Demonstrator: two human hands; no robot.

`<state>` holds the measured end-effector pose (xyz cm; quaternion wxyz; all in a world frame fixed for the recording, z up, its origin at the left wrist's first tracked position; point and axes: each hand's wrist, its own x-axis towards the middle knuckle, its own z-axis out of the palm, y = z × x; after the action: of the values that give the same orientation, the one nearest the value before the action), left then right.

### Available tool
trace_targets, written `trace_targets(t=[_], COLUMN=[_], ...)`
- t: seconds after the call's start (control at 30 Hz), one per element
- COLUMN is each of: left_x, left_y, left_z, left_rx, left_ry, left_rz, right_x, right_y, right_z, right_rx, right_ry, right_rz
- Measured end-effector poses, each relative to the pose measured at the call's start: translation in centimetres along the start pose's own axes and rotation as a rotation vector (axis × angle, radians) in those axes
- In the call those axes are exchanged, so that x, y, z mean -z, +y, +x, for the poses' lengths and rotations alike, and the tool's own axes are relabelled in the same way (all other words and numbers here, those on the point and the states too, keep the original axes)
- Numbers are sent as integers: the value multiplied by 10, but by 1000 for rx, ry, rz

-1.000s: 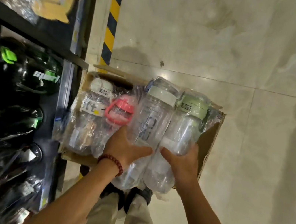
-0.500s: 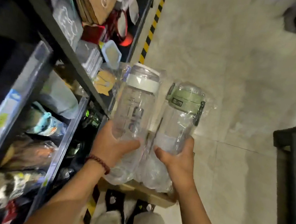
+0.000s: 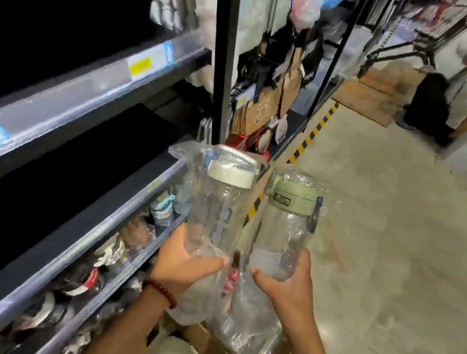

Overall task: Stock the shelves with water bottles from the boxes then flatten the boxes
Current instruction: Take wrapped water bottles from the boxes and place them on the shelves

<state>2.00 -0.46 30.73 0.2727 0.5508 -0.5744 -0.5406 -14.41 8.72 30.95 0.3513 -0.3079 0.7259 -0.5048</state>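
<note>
I'm gripping one wrapped bottle low in each hand, left [image 3: 183,263] the white-capped [image 3: 222,205], right [image 3: 290,288] the green-capped [image 3: 285,224], carrying both upright toward the shelf [image 3: 79,184] at nine o'clock.

Shop aisle: price-tagged shelves [image 3: 94,86] of goods.
</note>
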Motion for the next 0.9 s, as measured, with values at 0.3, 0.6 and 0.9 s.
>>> trace_targets(t=[0.3, 0.6, 0.9], left_x=[-12, 18, 82], left_y=[-33, -82, -121], left_z=[-111, -243, -331], left_rx=[79, 212, 289], left_ry=[435, 808, 1115], left_rz=[-196, -294, -460], right_x=[29, -11, -102], right_y=[19, 25, 16], right_z=[-46, -116, -199], right_rx=[102, 120, 195], right_ry=[-318, -719, -1003], right_rz=[-77, -122, -209])
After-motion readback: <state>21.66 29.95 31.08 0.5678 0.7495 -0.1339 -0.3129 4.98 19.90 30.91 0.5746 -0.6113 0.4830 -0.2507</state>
